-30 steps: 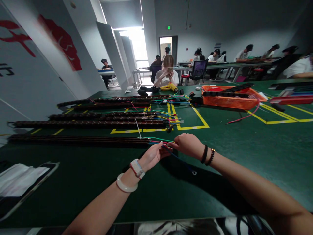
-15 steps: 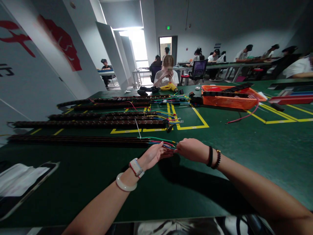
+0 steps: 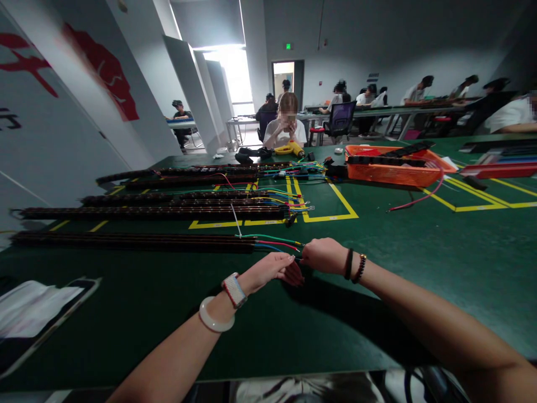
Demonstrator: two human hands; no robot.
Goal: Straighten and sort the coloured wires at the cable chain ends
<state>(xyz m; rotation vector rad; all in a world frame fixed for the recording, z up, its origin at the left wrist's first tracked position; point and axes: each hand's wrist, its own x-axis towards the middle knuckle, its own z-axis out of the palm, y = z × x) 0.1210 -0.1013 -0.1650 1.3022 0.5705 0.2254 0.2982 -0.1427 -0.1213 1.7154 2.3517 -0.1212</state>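
A long dark harness bundle (image 3: 134, 240) lies on the green table, with loose green (image 3: 272, 238), red (image 3: 279, 242) and blue wires (image 3: 267, 247) coming out at its right end. My left hand (image 3: 274, 267) pinches the blue wire between thumb and index finger, while its other fingers extend to the right. Closed like a fist, my right hand (image 3: 326, 256) meets the left fingertips and grips the blue wire near its end; the exact grip is hidden. The tips of the green and red wires lie free beside my right knuckles. A white cable tie (image 3: 236, 219) sticks up from the bundle.
More harness bundles (image 3: 159, 212) lie behind, across yellow tape markings (image 3: 331, 218). An orange basket (image 3: 390, 174) holds dark parts, with a red wire hanging out. Beyond are a yellow heat gun (image 3: 290, 149) and a seated person (image 3: 285, 131). A phone-like object (image 3: 79, 305) lies at left.
My left hand has turned over, its fingers now pointing down and right, and covers more of the blue wire. My right hand has shifted slightly left.
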